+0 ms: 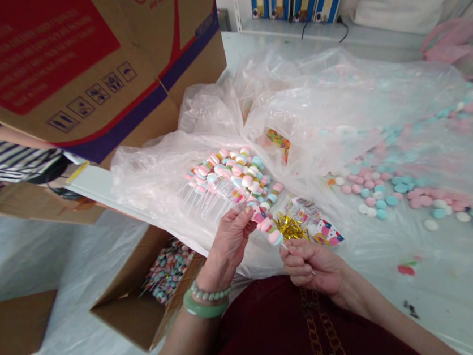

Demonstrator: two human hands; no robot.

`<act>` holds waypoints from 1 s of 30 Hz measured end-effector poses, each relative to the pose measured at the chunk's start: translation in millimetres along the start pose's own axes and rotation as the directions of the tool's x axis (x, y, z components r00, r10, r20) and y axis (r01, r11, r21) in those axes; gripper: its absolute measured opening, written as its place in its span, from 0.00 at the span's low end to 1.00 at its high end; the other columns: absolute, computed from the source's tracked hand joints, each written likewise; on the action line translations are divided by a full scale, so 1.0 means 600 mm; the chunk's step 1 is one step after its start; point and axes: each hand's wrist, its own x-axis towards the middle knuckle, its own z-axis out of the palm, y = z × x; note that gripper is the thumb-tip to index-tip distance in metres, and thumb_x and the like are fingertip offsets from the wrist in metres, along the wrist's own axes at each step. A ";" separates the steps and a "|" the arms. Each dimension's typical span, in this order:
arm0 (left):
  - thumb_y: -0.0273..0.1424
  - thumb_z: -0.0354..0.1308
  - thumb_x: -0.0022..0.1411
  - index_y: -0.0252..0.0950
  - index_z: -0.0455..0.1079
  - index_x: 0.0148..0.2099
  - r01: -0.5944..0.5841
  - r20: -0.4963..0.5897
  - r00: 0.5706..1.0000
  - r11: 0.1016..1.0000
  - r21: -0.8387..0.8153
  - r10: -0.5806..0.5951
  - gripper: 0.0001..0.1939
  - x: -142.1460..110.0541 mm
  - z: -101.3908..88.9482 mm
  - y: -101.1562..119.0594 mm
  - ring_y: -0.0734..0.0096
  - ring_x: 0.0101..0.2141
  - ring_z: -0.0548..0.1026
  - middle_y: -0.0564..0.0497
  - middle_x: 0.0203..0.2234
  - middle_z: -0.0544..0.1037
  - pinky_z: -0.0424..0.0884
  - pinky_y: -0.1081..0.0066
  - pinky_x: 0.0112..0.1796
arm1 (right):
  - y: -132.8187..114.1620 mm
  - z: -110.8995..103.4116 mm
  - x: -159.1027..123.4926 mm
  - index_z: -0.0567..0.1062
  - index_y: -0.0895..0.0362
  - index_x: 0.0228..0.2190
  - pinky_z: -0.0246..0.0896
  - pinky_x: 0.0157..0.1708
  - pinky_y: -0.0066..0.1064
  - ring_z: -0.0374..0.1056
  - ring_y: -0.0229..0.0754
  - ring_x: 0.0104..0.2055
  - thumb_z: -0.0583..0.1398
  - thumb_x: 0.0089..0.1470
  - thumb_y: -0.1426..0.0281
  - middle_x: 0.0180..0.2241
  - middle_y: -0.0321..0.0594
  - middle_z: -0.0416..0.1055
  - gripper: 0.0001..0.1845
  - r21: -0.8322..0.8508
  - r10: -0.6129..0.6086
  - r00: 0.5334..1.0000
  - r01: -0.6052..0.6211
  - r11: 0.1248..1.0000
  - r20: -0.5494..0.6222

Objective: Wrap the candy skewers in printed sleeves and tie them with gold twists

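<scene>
Left of us sits a cardboard box [128, 302] of candy sticks. Our left hand [229, 245] grips the candy skewer [266, 224] near its candies, our right hand [310, 267] closes on its stick, so the skewer spans both grips, with gold tinsel [290, 227] just behind and loose candies [388, 195] farther right.

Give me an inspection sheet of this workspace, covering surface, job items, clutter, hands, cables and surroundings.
Surface: translucent plastic sheeting over a table.
Job's things: candy skewer held in both hands; heaped skewers on a plastic bag; loose pink and blue candies.
Clutter: gold tinsel; cardboard carton raised at left.
Hands: left hand grips the candies; right hand pinches the stick.
Cables: black cable on the shelf.
Surroundings: open box of skewers below; another person's striped sleeve; pink bag.
</scene>
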 end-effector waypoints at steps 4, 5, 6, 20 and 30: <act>0.37 0.68 0.48 0.33 0.75 0.33 0.012 -0.032 0.999 1.000 0.015 -0.011 0.13 0.001 -0.003 0.002 0.73 0.28 0.76 0.51 0.27 0.79 0.71 0.74 0.31 | -0.005 0.013 0.005 0.68 0.61 0.30 0.33 0.13 0.17 0.36 0.24 0.14 0.62 0.49 0.74 0.15 0.22 0.48 0.06 -0.018 0.031 0.999 -0.031 0.999 -0.019; 0.37 0.68 0.49 0.33 0.75 0.33 0.024 -0.037 0.999 1.000 0.013 -0.023 0.13 0.001 -0.004 0.005 0.73 0.28 0.76 0.51 0.27 0.79 0.71 0.73 0.31 | -0.005 0.016 0.005 0.69 0.60 0.31 0.31 0.12 0.18 0.36 0.25 0.14 0.62 0.48 0.73 0.15 0.22 0.48 0.07 -0.068 0.007 0.999 -0.011 0.998 -0.052; 0.37 0.68 0.49 0.33 0.75 0.34 0.036 -0.047 0.998 0.999 0.010 -0.036 0.13 0.002 -0.005 0.008 0.72 0.28 0.76 0.51 0.28 0.79 0.71 0.73 0.31 | -0.005 0.019 0.004 0.69 0.60 0.31 0.31 0.12 0.19 0.36 0.25 0.14 0.62 0.48 0.73 0.15 0.22 0.50 0.07 -0.143 -0.043 0.994 0.029 0.989 -0.100; 0.28 0.68 0.48 0.33 0.73 0.41 0.038 -0.032 0.999 0.998 -0.058 -0.040 0.16 0.011 -0.010 0.012 0.67 0.35 0.78 0.47 0.36 0.80 0.74 0.72 0.36 | -0.007 0.030 0.008 0.70 0.57 0.22 0.36 0.17 0.26 0.46 0.29 0.17 0.61 0.44 0.65 0.15 0.27 0.55 0.09 -0.789 -0.659 0.668 0.174 0.589 -0.345; 0.31 0.69 0.48 0.33 0.74 0.42 0.080 0.005 0.997 0.997 0.017 -0.080 0.17 0.008 -0.011 0.008 0.67 0.35 0.78 0.48 0.33 0.80 0.73 0.71 0.37 | -0.016 0.022 0.009 0.70 0.58 0.28 0.30 0.12 0.23 0.40 0.26 0.11 0.62 0.41 0.69 0.11 0.23 0.56 0.09 -0.423 -0.262 0.888 0.086 0.902 -0.378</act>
